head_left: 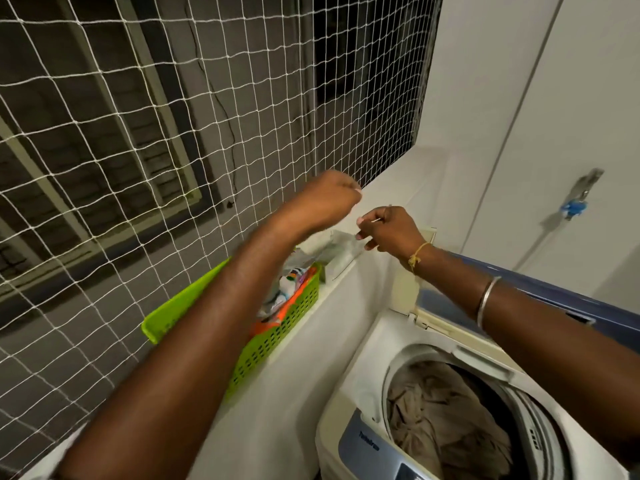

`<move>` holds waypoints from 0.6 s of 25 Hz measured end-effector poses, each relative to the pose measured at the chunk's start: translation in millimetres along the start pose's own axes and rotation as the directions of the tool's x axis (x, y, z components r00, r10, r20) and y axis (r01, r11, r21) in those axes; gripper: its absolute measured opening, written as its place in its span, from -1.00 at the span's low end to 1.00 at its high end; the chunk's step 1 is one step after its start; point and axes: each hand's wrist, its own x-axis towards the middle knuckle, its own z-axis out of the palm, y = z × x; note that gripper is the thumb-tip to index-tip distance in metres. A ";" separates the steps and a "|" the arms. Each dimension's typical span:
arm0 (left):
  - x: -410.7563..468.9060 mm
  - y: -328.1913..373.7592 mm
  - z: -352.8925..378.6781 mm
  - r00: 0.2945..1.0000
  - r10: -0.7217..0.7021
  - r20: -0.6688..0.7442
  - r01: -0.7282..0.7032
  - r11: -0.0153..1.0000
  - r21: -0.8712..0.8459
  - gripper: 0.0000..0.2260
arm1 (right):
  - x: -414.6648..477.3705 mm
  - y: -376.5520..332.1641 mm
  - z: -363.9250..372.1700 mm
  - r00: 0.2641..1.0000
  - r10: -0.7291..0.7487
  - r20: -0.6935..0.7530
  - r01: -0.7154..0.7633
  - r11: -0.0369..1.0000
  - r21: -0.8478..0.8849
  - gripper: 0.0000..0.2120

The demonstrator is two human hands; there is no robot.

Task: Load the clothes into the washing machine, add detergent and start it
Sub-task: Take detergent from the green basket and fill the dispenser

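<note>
Crumpled beige clothes [446,420] fill the white top-loading washing machine [349,375]; detergent remains, and above it the right hand [391,232] pinches a thin pale strip [372,221], the left hand [325,199] blurred, grip unclear.

A white knotted cord net [145,98] is stretched across the whole left side of this spot, from the near corner to the far end. Through it stands a neighbouring building's grey plaster wall [242,81], with a pale-framed window [169,109] and a thin dark line [221,109] running down it. Farther along, the net covers a pitch-black gap [363,64]; it is dark outside. Below the net runs a white smooth ledge [391,188]. On the right rises a plain white wall [478,98], evenly lit, crossed by a thin straight seam [527,84]. A small metal tap [588,181] with a blue fitting [573,207] is fixed there, throwing a soft shadow [547,226] down and to the left.
</note>
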 end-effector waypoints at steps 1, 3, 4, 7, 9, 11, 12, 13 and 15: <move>4.7 7.2 17.7 1.000 0.014 0.003 -0.014 1.000 -0.006 -0.81 | 8.2 10.7 -3.2 0.999 0.040 -0.010 -0.040 0.999 -0.013 -0.89; 18.7 8.0 58.5 1.000 -0.008 -0.014 0.008 1.000 0.015 -0.77 | 21.9 32.9 -5.4 0.995 0.091 -0.025 -0.093 0.991 -0.092 -0.91; 25.9 4.3 77.9 0.999 -0.039 -0.030 0.040 0.999 0.026 -0.73 | 28.6 43.6 -6.1 0.996 0.091 -0.023 -0.094 0.983 -0.161 -0.90; 40.0 -8.1 121.3 0.986 -0.107 -0.129 0.099 0.993 -0.068 -0.65 | 51.7 77.8 -2.9 0.997 0.043 0.059 -0.012 0.897 -0.443 -0.78; 49.3 -16.5 138.8 0.967 -0.163 -0.193 0.123 0.971 -0.203 -0.66 | 62.4 98.6 1.8 0.995 0.075 0.064 -0.029 0.844 -0.535 -0.62; 52.3 -28.7 148.2 0.942 -0.219 -0.255 0.151 0.953 -0.261 -0.66 | 60.9 101.8 7.6 0.997 0.072 0.041 -0.043 0.872 -0.488 -0.63; 51.5 -36.6 152.1 0.927 -0.240 -0.288 0.165 0.951 -0.262 -0.65 | 58.5 99.6 11.3 0.997 0.065 0.031 -0.045 0.900 -0.434 -0.71; 49.3 -45.7 156.4 0.911 -0.256 -0.323 0.176 0.950 -0.257 -0.63 | 58.5 97.9 14.4 0.998 0.070 0.007 -0.063 0.934 -0.352 -0.76; 43.3 -64.5 163.5 0.888 -0.260 -0.378 0.187 0.957 -0.221 -0.58 | 61.1 92.2 20.5 0.996 0.077 -0.035 -0.083 0.973 -0.216 -0.75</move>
